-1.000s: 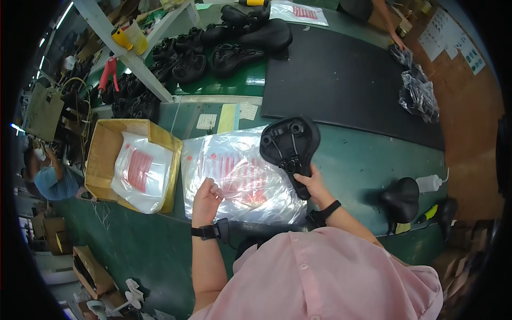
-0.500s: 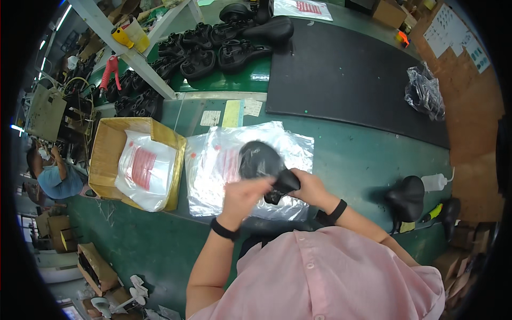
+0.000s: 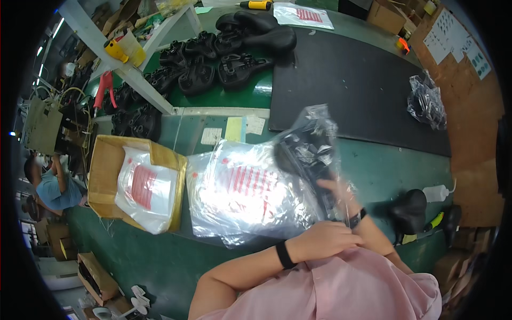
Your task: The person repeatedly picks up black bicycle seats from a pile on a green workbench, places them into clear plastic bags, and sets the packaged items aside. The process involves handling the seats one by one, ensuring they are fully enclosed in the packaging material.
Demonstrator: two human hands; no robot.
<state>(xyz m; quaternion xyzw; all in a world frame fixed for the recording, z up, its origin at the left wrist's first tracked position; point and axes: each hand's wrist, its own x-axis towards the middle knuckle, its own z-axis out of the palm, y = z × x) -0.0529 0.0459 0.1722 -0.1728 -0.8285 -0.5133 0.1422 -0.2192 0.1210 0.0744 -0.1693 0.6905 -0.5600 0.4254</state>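
A black bicycle saddle (image 3: 288, 154) is inside a clear plastic bag (image 3: 318, 113), over the right side of a stack of clear bags (image 3: 240, 197) with red print. The bag's crinkled film covers most of the saddle. My right hand (image 3: 344, 196) is closed around the saddle's narrow end, partly hidden behind the film and slightly blurred. Close to my chest, my left hand (image 3: 328, 238) is closed on the bag's lower edge, its fingertips not clearly visible. A black band circles each wrist.
Left of the stack stands a yellow box (image 3: 109, 176) holding more printed bags. Several black saddles (image 3: 197, 77) lie beyond, beside a black mat (image 3: 362, 85). A crumpled bag (image 3: 426, 101) rests on the mat. To the right are another saddle (image 3: 408, 210) and a white bottle (image 3: 436, 193).
The saddle, uncovered before, is now inside a clear bag and farther right. My left hand has moved from above the stack to the bag's edge near my chest. My right hand shifted right.
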